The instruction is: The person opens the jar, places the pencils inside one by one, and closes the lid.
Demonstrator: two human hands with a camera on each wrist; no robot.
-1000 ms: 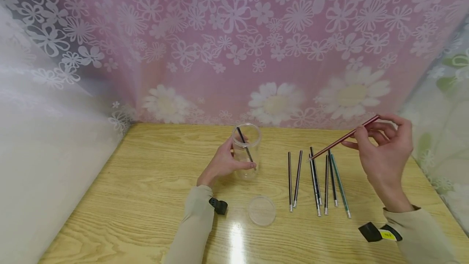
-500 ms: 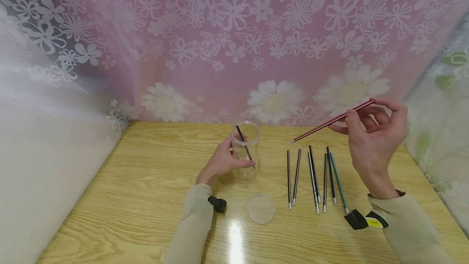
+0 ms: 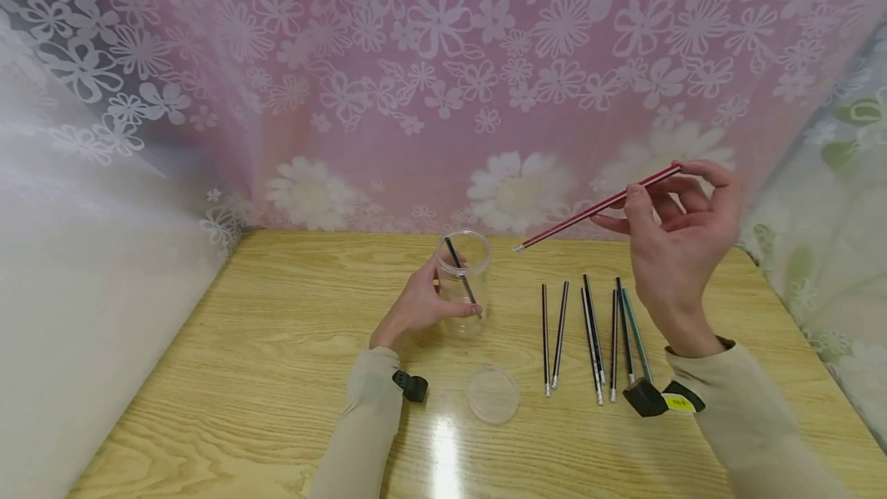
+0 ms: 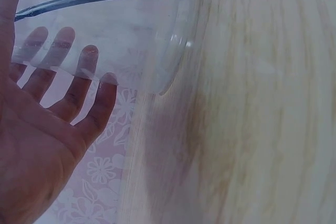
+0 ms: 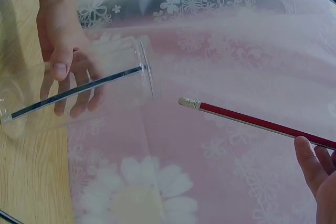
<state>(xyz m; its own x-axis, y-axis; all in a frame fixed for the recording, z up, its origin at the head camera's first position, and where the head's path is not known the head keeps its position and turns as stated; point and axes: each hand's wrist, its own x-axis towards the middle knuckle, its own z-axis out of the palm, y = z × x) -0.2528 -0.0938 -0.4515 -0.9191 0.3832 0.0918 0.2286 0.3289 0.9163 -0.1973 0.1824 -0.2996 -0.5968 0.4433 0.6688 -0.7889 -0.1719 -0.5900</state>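
My left hand (image 3: 419, 305) grips a clear plastic jar (image 3: 478, 283) from its left side, fingers behind and thumb in front. Inside the jar leans one dark pencil (image 5: 79, 90), eraser end at the bottom. In the air to the right, my right hand (image 3: 682, 245) pinches a red pencil (image 3: 589, 211) with a white stripe near its upper end. Its eraser tip points down-left toward the jar's open mouth, a short gap away in the right wrist view. The left wrist view shows the left fingers (image 4: 68, 87) spread along the jar wall.
Several dark pencils (image 3: 545, 337) and a teal pencil (image 3: 636, 333) lie on the wooden table (image 3: 277, 376) right of the jar, erasers toward me. A round clear lid (image 3: 493, 395) lies in front of the jar. A pink flowered curtain (image 3: 388, 98) hangs behind the table.
My right hand has carried the red pencil up and to the left, from over the loose pencils toward the jar. The left hand and jar have stayed in place.
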